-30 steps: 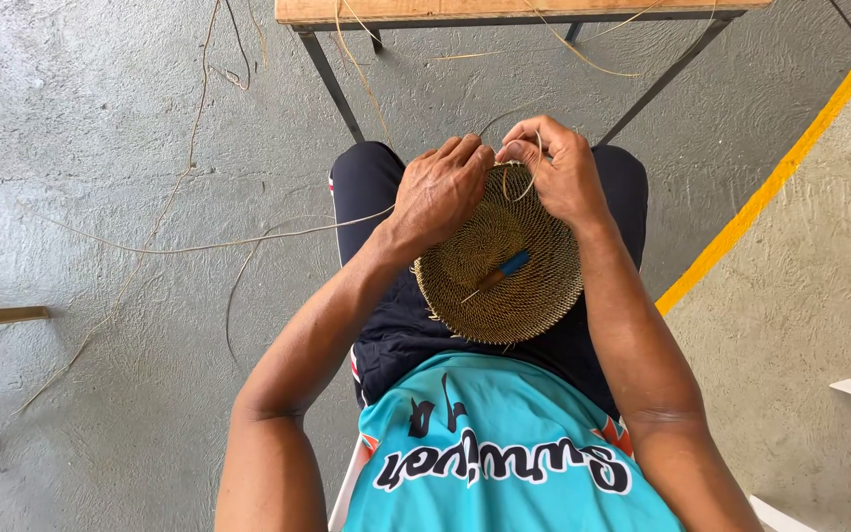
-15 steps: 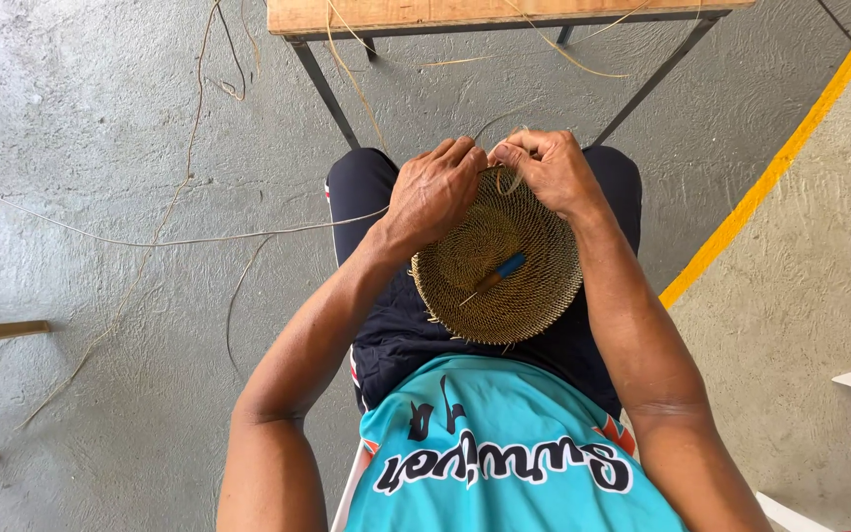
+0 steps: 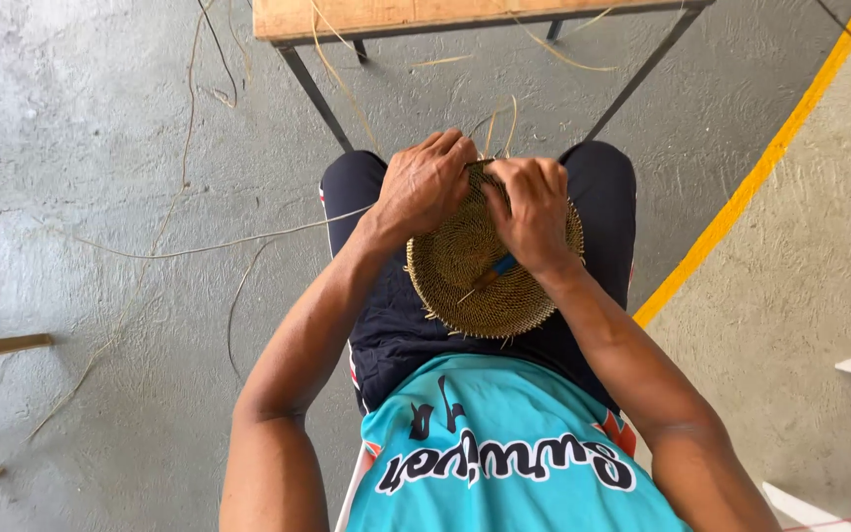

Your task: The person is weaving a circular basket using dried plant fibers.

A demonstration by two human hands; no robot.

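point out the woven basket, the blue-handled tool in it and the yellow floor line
woven basket [image 3: 465, 286], head view, on its coiled inner wall
blue-handled tool [image 3: 500, 266], head view, on the blue handle
yellow floor line [image 3: 741, 202], head view, mid-stripe

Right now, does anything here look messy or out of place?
Only loose straw strands lie scattered on the floor, some trailing off the table. A blue-tipped tool lies inside the basket that both hands hold. Nothing looks damaged.
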